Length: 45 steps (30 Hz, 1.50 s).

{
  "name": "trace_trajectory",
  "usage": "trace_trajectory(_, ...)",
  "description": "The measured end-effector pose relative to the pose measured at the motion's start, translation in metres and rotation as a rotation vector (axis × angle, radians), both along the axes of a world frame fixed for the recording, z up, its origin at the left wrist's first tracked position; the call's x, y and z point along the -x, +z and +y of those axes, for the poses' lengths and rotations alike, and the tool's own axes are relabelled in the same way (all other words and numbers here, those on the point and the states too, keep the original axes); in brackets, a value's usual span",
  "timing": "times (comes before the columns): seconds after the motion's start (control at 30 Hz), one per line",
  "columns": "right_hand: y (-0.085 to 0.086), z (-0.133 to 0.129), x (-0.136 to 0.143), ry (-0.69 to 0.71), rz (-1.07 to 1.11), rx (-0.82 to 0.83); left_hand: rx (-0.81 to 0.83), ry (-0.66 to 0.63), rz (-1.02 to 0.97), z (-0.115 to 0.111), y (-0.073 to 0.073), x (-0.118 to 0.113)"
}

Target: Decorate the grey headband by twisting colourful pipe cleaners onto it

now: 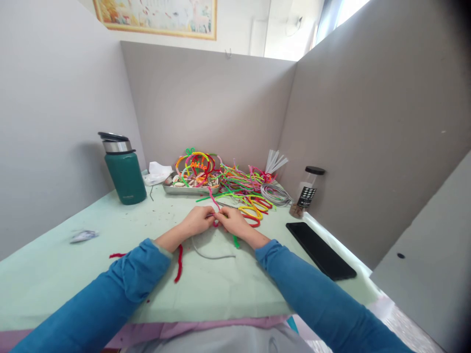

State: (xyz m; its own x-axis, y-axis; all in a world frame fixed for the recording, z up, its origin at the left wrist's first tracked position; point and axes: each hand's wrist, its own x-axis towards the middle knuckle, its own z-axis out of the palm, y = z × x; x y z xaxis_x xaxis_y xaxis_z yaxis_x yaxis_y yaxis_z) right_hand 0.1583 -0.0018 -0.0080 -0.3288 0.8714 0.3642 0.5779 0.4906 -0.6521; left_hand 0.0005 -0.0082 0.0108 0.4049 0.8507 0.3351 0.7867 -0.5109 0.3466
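Note:
My left hand (199,220) and my right hand (230,220) meet over the middle of the table, fingertips pinched together. Between them both grip a pink pipe cleaner (214,198), whose upper end sticks up above the fingers. A small pink loop of it shows just below the fingertips. Under my hands a grey wire (209,257) curves across the cloth. A short green pipe cleaner piece (236,241) pokes out beneath my right hand. Near my left wrist lies a dark red pipe cleaner piece (179,264).
A metal tray (191,190) of colourful shaped pieces stands at the back, beside a heap of pipe cleaners (239,179) and a wire coil (275,194). A green bottle (127,176) is at left; a clear jar (307,192) and black phone (319,250) are at right. Grey partitions enclose the table.

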Motion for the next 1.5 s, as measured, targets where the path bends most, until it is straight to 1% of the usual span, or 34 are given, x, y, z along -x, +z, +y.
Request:
trace_trajectory(0.33,-0.0002,0.0011,-0.0006,0.015,0.028,0.075,0.018,-0.001,-0.026,-0.0006,0.0013,0.0)
trace_trajectory(0.5,0.0028,-0.0007,0.0002,0.018,0.062,0.101,0.042,-0.011,-0.058,-0.001,0.0025,0.0002)
trace_trajectory(0.7,0.0056,-0.0038,0.0004,0.019,0.076,0.119,0.063,-0.054,-0.069,0.0013,0.0015,0.0016)
trace_trajectory(0.8,0.0039,-0.0025,-0.0001,0.031,0.089,0.124,0.07,-0.088,-0.079,0.0037,0.0001,0.0023)
trace_trajectory(0.97,0.0009,0.001,0.0007,0.019,0.11,0.147,0.056,-0.102,-0.086,0.0057,-0.0015,0.0017)
trace_trajectory(1.03,0.0011,0.0015,0.0011,0.011,0.106,0.136,0.056,-0.087,-0.11,0.0053,-0.0017,0.0011)
trace_trajectory(1.2,0.0033,0.0004,0.0004,-0.002,0.081,0.124,0.028,0.031,-0.211,0.003,-0.0007,0.0007)
trace_trajectory(1.5,0.0019,0.0005,0.0,0.009,0.115,0.109,0.056,0.012,-0.226,0.0001,0.0054,0.0012)
